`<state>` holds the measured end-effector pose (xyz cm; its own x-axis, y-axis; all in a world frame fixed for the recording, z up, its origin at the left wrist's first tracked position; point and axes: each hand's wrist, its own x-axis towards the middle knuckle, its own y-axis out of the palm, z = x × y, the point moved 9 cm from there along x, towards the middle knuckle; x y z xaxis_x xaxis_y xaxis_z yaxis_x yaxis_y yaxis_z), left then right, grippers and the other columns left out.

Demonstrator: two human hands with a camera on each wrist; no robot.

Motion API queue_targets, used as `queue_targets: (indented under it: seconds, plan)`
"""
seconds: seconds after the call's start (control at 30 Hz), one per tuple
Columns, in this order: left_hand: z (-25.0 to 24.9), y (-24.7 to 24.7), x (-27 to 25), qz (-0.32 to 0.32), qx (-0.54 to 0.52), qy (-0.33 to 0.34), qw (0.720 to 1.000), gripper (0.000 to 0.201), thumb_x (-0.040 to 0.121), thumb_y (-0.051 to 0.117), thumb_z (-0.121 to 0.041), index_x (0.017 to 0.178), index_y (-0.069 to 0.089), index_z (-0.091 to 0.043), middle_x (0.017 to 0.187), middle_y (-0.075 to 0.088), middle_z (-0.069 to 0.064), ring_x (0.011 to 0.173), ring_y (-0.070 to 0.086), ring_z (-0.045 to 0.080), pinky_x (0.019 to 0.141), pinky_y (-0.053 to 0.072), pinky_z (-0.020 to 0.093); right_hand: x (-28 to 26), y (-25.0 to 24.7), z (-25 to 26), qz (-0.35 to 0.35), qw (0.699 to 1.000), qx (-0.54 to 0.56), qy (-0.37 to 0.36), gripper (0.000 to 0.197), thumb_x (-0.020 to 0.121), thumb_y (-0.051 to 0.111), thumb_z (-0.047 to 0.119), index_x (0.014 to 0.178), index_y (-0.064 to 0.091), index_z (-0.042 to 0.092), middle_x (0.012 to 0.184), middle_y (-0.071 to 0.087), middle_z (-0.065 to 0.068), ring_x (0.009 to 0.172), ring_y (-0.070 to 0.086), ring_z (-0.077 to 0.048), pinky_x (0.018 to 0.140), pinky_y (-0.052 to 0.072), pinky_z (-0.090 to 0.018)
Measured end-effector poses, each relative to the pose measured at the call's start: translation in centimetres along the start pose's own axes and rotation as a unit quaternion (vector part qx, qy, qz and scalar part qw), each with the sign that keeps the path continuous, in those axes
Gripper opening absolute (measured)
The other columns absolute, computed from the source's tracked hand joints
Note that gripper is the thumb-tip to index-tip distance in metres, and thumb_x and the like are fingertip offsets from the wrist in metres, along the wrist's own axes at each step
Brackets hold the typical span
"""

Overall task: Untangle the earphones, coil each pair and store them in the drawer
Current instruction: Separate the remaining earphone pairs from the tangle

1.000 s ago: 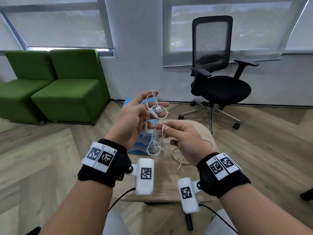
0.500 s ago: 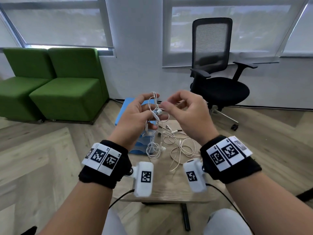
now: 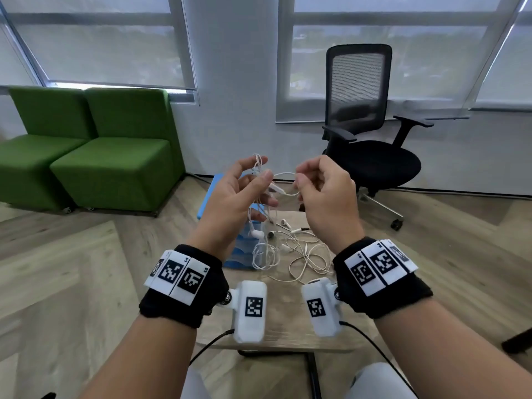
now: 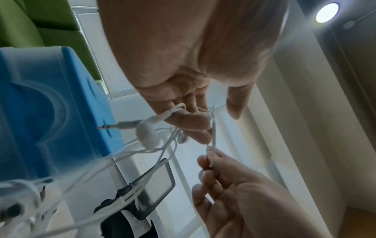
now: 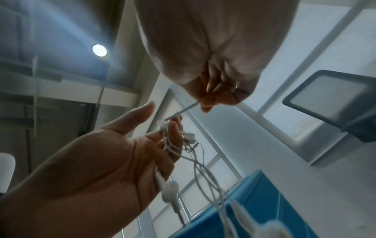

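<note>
Square black-and-white coded markers are showing on both black wrist bands point(image 3: 184, 279) and on the two white wrist cameras; small characters printed beside the left band's markers are too small to read.

The left hand point(image 3: 230, 203) is holding a tangled bundle of white earphones point(image 3: 263, 194) above the table: cord loops are passing around its curled fingers, and the thumb is pressing the cords against them. The right hand point(image 3: 325, 197), just beside it, is pinching a single white cord point(image 3: 283, 175) between thumb and forefinger, its other fingers curled. That cord is bridging the short gap between the two hands.

More white earphones point(image 3: 302, 251) are lying loose on the round wooden table point(image 3: 288, 321), below the hands. A blue plastic drawer unit point(image 3: 241, 251) is standing on the table beside them, under the left hand.

The left wrist view is showing a metal jack plug point(image 4: 120, 125) and an earbud point(image 4: 147, 135) hanging from the left hand's bundle, details the head view is hiding. The right wrist view is showing the left palm point(image 5: 97, 164) turned upward and the right fingertips point(image 5: 205, 103) closed on the cord.

A black office chair point(image 3: 365, 125) and two green seats point(image 3: 95, 145) are standing behind.
</note>
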<state>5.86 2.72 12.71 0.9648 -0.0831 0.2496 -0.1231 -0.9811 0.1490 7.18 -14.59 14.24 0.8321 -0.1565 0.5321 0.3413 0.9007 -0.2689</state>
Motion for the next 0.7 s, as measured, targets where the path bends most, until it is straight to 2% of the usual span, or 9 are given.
queue_targets:
  seconds: [0.07,0.13,0.2,0.27,0.33,0.43,0.53,0.63,0.7]
  plan:
    - [-0.1,-0.4,0.2,-0.021,0.011,0.008,1.000,0.030,0.101,0.063,-0.018,0.130,0.060,-0.013,0.081,0.070,-0.001,0.069,0.065,0.016,0.052,0.048,0.024,-0.1,1.2,0.3,0.081,0.997,-0.007,-0.002,0.010,0.094,0.066,0.008,0.098,0.071,0.016,0.074,0.069,-0.001,0.063,0.061,-0.010,0.062,0.051,-0.023]
    - [0.1,-0.6,0.3,-0.027,0.025,0.008,0.999,0.027,0.100,0.062,-0.010,0.127,0.062,-0.008,0.077,0.070,0.000,0.065,0.062,0.016,0.048,0.048,0.021,-0.7,2.9,0.4,0.190,0.981,-0.025,0.007,0.005,0.094,0.070,0.010,0.094,0.075,0.011,0.069,0.067,-0.009,0.057,0.051,-0.007,0.057,0.044,-0.022]
    - [0.2,-0.8,0.4,-0.026,0.042,0.006,0.999,0.026,0.100,0.062,-0.005,0.126,0.063,-0.007,0.077,0.070,0.002,0.063,0.062,0.015,0.049,0.047,0.021,-1.1,3.5,0.1,0.237,0.971,-0.009,0.025,0.015,0.097,0.071,0.015,0.085,0.074,0.006,0.064,0.063,-0.012,0.055,0.048,-0.008,0.055,0.040,-0.021]
    - [0.5,-0.9,0.3,-0.025,0.059,-0.001,0.998,0.023,0.099,0.063,-0.005,0.122,0.065,-0.009,0.077,0.069,0.003,0.061,0.061,0.014,0.049,0.046,0.021,-0.9,3.2,-0.3,0.212,0.974,0.050,0.066,0.025,0.100,0.067,0.018,0.079,0.070,0.007,0.063,0.056,-0.008,0.054,0.045,-0.009,0.054,0.037,-0.022]
    - [0.8,-0.9,0.1,-0.022,0.069,-0.007,0.997,0.018,0.098,0.064,-0.007,0.116,0.068,-0.012,0.077,0.069,0.003,0.059,0.061,0.013,0.048,0.044,0.020,-1.1,3.0,-0.6,0.182,0.960,0.168,0.132,0.028,0.104,0.060,0.016,0.078,0.066,0.008,0.068,0.054,-0.008,0.055,0.043,-0.011,0.053,0.033,-0.023]
    - [1.1,-1.0,-0.1,-0.024,0.063,-0.008,0.998,0.012,0.098,0.065,-0.006,0.108,0.069,-0.012,0.075,0.066,0.002,0.060,0.062,0.013,0.046,0.043,0.018,-1.4,2.8,-0.8,0.136,0.903,0.347,0.211,0.025,0.106,0.053,0.015,0.084,0.062,0.010,0.069,0.058,-0.002,0.061,0.049,-0.011,0.057,0.031,-0.025]
    - [1.1,-1.1,-0.4,-0.030,0.051,-0.010,0.998,0.004,0.098,0.065,-0.009,0.099,0.067,-0.012,0.074,0.063,0.000,0.062,0.062,0.015,0.047,0.042,0.019,-1.1,2.2,-0.8,0.090,0.859,0.452,0.224,0.022,0.107,0.049,0.019,0.091,0.063,0.012,0.078,0.069,-0.004,0.065,0.055,-0.010,0.059,0.033,-0.026]
    - [1.1,-0.9,-0.6,-0.031,0.035,-0.011,0.999,0.002,0.097,0.067,-0.012,0.096,0.065,-0.012,0.074,0.065,0.001,0.061,0.063,0.015,0.048,0.044,0.020,-1.2,2.0,-0.7,0.085,0.836,0.500,0.212,0.023,0.109,0.044,0.019,0.091,0.059,0.014,0.113,0.076,-0.012,0.065,0.048,-0.010,0.058,0.032,-0.023]
    - [1.1,-0.8,-0.7,-0.038,0.032,-0.011,0.999,0.002,0.098,0.066,-0.012,0.099,0.065,-0.011,0.073,0.067,-0.001,0.060,0.063,0.014,0.048,0.044,0.020,-1.4,1.7,-0.7,0.082,0.843,0.492,0.202,0.023,0.109,0.044,0.019,0.090,0.056,0.015,0.132,0.071,-0.009,0.064,0.047,-0.009,0.058,0.030,-0.023]
